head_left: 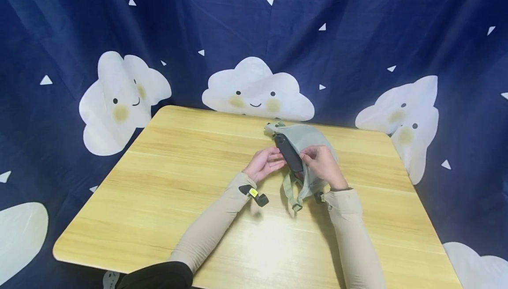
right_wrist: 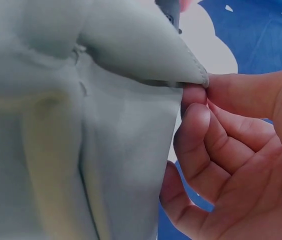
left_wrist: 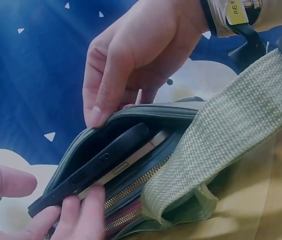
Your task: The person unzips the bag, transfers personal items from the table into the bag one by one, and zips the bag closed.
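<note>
A grey-green zippered bag (head_left: 311, 137) stands on the table with its mouth open to the left. My right hand (head_left: 323, 165) pinches the rim of that mouth between thumb and forefinger; the right wrist view shows the pinched fabric corner (right_wrist: 198, 77). A black phone-shaped device (left_wrist: 93, 162) sticks partly out of the opening. Beside it lies a slim phone (left_wrist: 133, 162) with a pale gold edge. My left hand (head_left: 263, 163) is at the opening, its fingers touching the lower side of these devices and its thumb held apart. The bag's deeper inside is hidden.
A woven strap (left_wrist: 221, 130) with a buckle (head_left: 296, 207) hangs from the bag's near side. Brass zippers (left_wrist: 138, 187) run below the open pocket. The wooden table (head_left: 178, 165) ends at a dark blue curtain (head_left: 238, 24) with clouds.
</note>
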Demonstrator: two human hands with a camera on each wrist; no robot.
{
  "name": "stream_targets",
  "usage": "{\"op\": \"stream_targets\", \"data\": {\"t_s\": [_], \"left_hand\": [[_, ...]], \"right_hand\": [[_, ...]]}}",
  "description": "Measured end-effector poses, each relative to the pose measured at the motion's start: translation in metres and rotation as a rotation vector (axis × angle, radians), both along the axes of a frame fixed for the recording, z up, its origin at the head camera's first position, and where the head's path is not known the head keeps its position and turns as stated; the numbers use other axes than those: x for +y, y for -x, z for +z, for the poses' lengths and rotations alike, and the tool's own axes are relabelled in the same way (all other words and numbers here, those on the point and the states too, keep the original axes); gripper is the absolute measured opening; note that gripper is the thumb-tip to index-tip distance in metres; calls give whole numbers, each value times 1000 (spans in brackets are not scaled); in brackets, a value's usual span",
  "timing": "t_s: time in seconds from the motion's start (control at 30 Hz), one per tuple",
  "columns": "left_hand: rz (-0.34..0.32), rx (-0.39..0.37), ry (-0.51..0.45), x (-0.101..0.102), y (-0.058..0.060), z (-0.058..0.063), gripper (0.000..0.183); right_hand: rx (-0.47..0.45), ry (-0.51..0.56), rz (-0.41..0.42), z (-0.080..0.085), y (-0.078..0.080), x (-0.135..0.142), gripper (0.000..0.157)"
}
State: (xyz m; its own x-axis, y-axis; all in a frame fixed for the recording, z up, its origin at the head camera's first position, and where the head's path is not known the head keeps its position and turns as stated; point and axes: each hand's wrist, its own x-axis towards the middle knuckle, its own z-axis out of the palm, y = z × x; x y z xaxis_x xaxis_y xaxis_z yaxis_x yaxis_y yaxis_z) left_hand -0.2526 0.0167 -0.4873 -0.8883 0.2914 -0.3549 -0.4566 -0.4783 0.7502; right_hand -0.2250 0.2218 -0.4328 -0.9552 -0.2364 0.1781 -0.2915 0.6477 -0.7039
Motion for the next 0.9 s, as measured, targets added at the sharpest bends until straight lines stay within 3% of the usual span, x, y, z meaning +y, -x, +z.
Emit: {"op": "stream_targets", "data": {"t_s": [0.13,0.53,0.9], "left_hand": [[-11,-7,41,-2,0,0,16],[-17,-9,-58,-9,2,-1,41],[-47,-19,-97,-9,4,0,45]], "right_hand": [[0,-1,3,0,0,0,15],[-4,-6,6,-1,0,0,14],[2,-9,-1,-1,0,0,14]]}}
